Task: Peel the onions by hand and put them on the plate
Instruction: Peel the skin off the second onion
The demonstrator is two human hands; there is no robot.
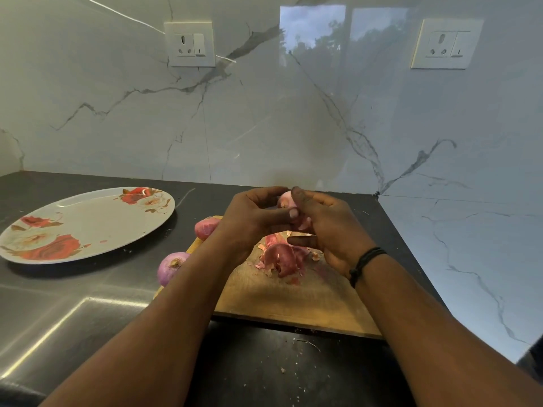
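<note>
A pale pink onion [286, 200] is held above the wooden cutting board [293, 301], mostly hidden between my hands. My left hand [252, 218] curls around its left side, thumb across the front. From the right, my right hand [326, 227] grips it with thumb on top. A pile of dark red onion skins [280, 258] lies on the board under my hands. Two more onions lie at the board's left edge, one [205, 227] farther back, one [170, 267] nearer. The flowered oval plate [85, 223] sits at the left with nothing on it.
The dark countertop [264, 371] carries scattered bits of skin in front of the board. A marble wall stands behind and to the right, with two sockets [190, 44] [446, 44]. A steel surface [58, 318] lies at the near left.
</note>
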